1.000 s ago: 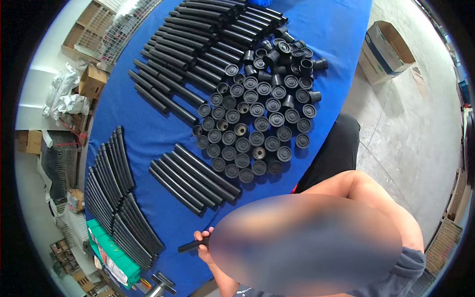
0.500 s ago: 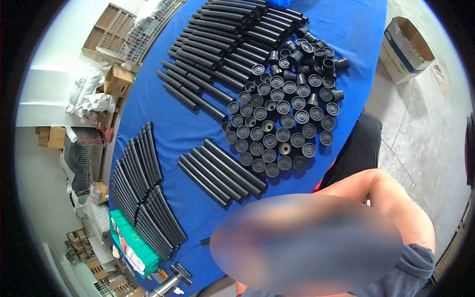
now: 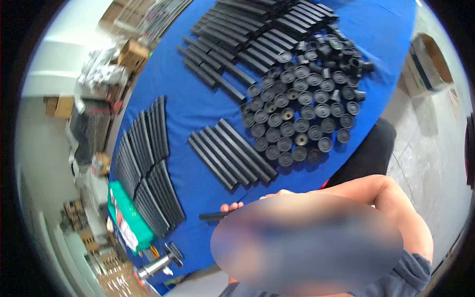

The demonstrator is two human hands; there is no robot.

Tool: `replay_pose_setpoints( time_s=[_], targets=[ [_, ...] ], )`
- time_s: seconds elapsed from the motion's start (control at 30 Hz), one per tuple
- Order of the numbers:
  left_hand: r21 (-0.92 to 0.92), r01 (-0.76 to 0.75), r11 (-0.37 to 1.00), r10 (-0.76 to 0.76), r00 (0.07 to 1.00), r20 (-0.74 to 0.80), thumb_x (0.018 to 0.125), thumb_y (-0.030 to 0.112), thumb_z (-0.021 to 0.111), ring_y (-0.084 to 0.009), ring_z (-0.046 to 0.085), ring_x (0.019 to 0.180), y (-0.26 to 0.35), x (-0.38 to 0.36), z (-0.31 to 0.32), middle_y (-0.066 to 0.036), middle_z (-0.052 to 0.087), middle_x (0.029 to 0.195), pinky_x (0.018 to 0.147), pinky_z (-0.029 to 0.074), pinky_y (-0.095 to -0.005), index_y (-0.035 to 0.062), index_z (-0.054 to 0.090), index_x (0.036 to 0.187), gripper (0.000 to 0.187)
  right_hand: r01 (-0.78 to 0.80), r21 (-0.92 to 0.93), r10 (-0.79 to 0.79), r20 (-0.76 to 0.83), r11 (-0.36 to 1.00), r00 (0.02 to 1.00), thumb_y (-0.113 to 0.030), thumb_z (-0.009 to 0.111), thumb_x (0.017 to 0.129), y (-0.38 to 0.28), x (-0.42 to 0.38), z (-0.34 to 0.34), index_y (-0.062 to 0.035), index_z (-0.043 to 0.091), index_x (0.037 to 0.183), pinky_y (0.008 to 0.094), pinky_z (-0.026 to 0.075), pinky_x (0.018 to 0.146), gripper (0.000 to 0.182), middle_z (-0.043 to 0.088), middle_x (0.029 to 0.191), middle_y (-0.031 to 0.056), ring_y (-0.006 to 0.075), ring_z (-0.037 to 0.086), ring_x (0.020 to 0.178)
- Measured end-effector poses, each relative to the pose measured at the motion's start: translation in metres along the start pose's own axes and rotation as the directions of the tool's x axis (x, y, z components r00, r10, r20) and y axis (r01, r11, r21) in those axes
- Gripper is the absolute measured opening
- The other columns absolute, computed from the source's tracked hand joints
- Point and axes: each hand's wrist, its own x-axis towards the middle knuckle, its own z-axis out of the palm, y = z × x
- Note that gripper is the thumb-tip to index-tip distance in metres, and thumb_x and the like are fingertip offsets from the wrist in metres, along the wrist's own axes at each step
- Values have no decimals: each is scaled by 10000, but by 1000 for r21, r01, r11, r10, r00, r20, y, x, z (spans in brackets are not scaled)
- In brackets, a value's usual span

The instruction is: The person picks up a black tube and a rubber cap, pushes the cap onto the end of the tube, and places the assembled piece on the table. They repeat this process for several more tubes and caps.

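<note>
A blurred oval covers most of both hands. At its upper left edge, the fingertips of my left hand (image 3: pixel 232 206) show curled beside a black tube (image 3: pixel 212 217), which they appear to hold. Only a small part of my right hand (image 3: pixel 283 193) emerges along the top of the blur, so its fingers and anything in them are hidden. Just beyond the hands, several thick black tubes (image 3: pixel 232 154) lie side by side on the blue cloth (image 3: pixel 198 198). Round black caps (image 3: pixel 302 112) with ringed faces spread farther to the right.
Thin black tubes (image 3: pixel 143 153) fan out at the left, near a green bin (image 3: pixel 129 218). More black tubes (image 3: pixel 232 34) are stacked at the far end. A metal clamp-like tool (image 3: pixel 161 262) stands at the lower left edge. An open cardboard box (image 3: pixel 428 64) sits on the floor at right.
The view has shifted and blurred slightly. Fingers of both hands have come out past the oval, and more of the black tube beside my left hand shows, farther up the picture.
</note>
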Motion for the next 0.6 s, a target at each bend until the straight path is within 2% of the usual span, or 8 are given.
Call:
replay_pose_setpoints(
  time_s=[0.03, 0.1, 0.17, 0.2, 0.3, 0.6],
  targets=[
    [-14, -10, 1000, 10, 1000, -10, 920, 74, 745, -383, 546, 1344, 0, 0, -1, -205, 657, 1314, 1165, 413, -557, 66, 576, 1230, 353, 9, 41, -8, -14, 999, 1000, -225, 682, 944, 4, -3, 5, 37, 544, 1264, 443, 560, 593, 435, 608, 894, 148, 325, 681, 778],
    [1, -20, 1000, 20, 1000, 11, 921, 117, 761, -381, 558, 1330, -2, 2, -2, -196, 660, 1316, 1167, 405, -557, 80, 579, 1218, 349, -81, 222, 99, -68, 972, 993, -235, 677, 959, 1, 3, 1, 33, 552, 1252, 477, 559, 638, 416, 622, 899, 164, 365, 671, 780],
    [-4, -10, 1000, 10, 1000, 26, 921, 134, 767, -380, 560, 1329, -3, 3, 9, -195, 664, 1302, 1161, 421, -553, 83, 573, 1190, 335, -161, 263, 158, 36, 951, 987, -255, 671, 971, -2, 7, -12, 30, 564, 1239, 494, 556, 680, 405, 632, 906, 181, 396, 662, 780],
    [15, -13, 1000, 13, 1000, 15, 925, 136, 763, -380, 560, 1330, -3, 1, 8, -197, 664, 1297, 1153, 434, -552, 81, 567, 1182, 328, -115, 208, 120, -12, 971, 993, -225, 685, 952, -4, 8, -10, 25, 560, 1146, 496, 549, 654, 340, 613, 883, 186, 394, 665, 739],
    [10, -1, 1000, 1, 1000, 22, 945, 126, 737, -381, 552, 1342, -2, 1, 5, -208, 649, 1301, 1114, 495, -539, 78, 540, 1177, 308, -123, 217, 124, 7, 968, 992, -212, 694, 944, -4, 7, -8, 37, 555, 1185, 484, 557, 655, 374, 615, 887, 186, 387, 670, 783],
    [4, 24, 1000, -24, 999, 28, 955, 132, 726, -387, 523, 1369, -2, 2, 7, -206, 643, 1298, 1117, 491, -545, 87, 533, 1174, 296, -133, 207, 132, 16, 969, 991, -205, 716, 919, -4, 6, -4, 46, 550, 1200, 492, 564, 690, 411, 632, 917, 187, 390, 671, 822]
  ],
)
